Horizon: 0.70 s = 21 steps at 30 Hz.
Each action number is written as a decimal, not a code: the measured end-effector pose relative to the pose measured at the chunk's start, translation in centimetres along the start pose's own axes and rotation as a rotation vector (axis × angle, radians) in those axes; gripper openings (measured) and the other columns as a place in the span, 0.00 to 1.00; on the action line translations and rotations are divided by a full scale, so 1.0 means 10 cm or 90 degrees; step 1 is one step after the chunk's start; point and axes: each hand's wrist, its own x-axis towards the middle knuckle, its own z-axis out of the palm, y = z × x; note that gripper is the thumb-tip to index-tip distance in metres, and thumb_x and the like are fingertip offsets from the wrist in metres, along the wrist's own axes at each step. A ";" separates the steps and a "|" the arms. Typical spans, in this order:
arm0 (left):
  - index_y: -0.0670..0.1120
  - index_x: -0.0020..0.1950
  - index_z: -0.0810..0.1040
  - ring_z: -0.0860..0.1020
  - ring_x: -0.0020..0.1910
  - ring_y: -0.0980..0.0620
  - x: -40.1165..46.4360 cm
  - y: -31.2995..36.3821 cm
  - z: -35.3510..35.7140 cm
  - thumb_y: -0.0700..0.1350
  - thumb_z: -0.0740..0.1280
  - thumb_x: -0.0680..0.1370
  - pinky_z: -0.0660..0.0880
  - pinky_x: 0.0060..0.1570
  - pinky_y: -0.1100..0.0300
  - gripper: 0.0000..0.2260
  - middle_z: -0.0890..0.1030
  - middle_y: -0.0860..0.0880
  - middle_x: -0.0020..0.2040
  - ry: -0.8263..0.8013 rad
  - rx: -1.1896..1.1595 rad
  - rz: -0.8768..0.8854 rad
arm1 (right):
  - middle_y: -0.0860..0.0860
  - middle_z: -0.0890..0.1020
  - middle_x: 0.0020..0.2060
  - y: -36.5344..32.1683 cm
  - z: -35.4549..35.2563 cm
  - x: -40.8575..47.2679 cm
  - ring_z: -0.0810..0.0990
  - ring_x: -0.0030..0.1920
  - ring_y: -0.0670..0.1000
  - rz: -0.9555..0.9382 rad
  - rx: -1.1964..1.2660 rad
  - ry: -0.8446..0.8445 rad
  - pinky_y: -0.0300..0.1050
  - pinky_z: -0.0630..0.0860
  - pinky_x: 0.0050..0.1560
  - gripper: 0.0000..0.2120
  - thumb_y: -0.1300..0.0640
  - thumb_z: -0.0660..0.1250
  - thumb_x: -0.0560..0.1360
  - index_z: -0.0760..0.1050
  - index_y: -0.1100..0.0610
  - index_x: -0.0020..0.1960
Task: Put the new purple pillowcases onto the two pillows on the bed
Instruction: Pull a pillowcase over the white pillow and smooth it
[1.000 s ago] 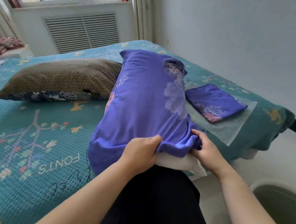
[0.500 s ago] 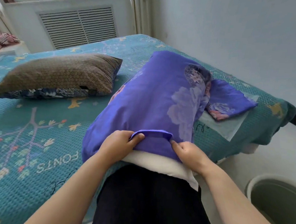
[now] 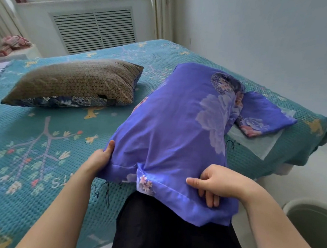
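Observation:
A pillow in a purple flowered pillowcase [image 3: 170, 124] lies tilted over the bed's near edge, its open end hanging over my lap. No white pillow shows at the opening. My left hand [image 3: 101, 156] pinches the case's near left corner. My right hand [image 3: 218, 182] presses on the hem at the near right, fingers curled into the cloth. A second purple pillowcase [image 3: 264, 114], folded, lies on a pale sheet at the right of the bed. The other pillow [image 3: 75, 82], in a brown patterned cover, rests at the left.
The bed [image 3: 33, 135] has a teal woven cover with tree and bird prints. A grey bin [image 3: 313, 227] stands on the floor at the right. A white wall runs along the far side, with a vent and window behind the bed.
The white pillow end that showed at the opening is now covered by the purple hem. My left hand has moved out to the left corner; my right hand has shifted to the right hem.

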 end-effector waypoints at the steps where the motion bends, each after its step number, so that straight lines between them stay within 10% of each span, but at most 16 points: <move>1: 0.36 0.47 0.78 0.76 0.56 0.37 -0.01 -0.02 -0.04 0.62 0.54 0.79 0.68 0.49 0.52 0.29 0.79 0.34 0.51 0.033 0.014 0.029 | 0.53 0.82 0.26 0.00 0.00 0.01 0.79 0.26 0.50 0.004 -0.024 0.005 0.40 0.76 0.33 0.24 0.37 0.63 0.74 0.75 0.56 0.32; 5: 0.43 0.41 0.77 0.78 0.42 0.39 -0.01 -0.24 -0.37 0.54 0.66 0.76 0.68 0.39 0.53 0.15 0.79 0.39 0.40 0.301 0.007 0.126 | 0.54 0.82 0.28 -0.03 0.02 0.05 0.79 0.26 0.49 0.042 -0.030 -0.029 0.38 0.76 0.33 0.20 0.41 0.66 0.74 0.76 0.57 0.34; 11: 0.45 0.52 0.73 0.75 0.55 0.37 0.08 -0.36 -0.04 0.49 0.66 0.76 0.71 0.52 0.49 0.10 0.77 0.36 0.57 0.186 0.135 0.037 | 0.54 0.83 0.30 -0.08 0.17 0.06 0.79 0.27 0.49 0.111 -0.110 -0.071 0.39 0.76 0.35 0.20 0.40 0.66 0.72 0.76 0.55 0.32; 16: 0.43 0.58 0.77 0.71 0.61 0.42 -0.33 0.23 0.04 0.40 0.64 0.74 0.65 0.63 0.51 0.13 0.75 0.43 0.61 0.517 0.008 0.516 | 0.46 0.84 0.33 -0.53 0.08 -0.02 0.81 0.39 0.48 -0.046 -0.118 0.410 0.47 0.77 0.45 0.19 0.38 0.62 0.74 0.77 0.53 0.39; 18: 0.48 0.64 0.74 0.67 0.67 0.45 -0.59 0.49 0.23 0.51 0.65 0.75 0.62 0.68 0.52 0.18 0.72 0.46 0.68 0.406 0.074 0.720 | 0.46 0.83 0.48 -0.71 0.15 0.15 0.79 0.52 0.51 -0.167 -0.036 0.651 0.49 0.74 0.53 0.12 0.42 0.62 0.75 0.78 0.49 0.48; 21: 0.64 0.75 0.49 0.43 0.77 0.44 -0.59 0.50 0.46 0.73 0.62 0.62 0.47 0.71 0.38 0.45 0.46 0.55 0.78 0.152 0.365 0.698 | 0.54 0.58 0.75 -0.53 0.22 0.52 0.56 0.75 0.57 -0.008 -0.133 0.586 0.60 0.56 0.70 0.35 0.34 0.62 0.72 0.59 0.49 0.74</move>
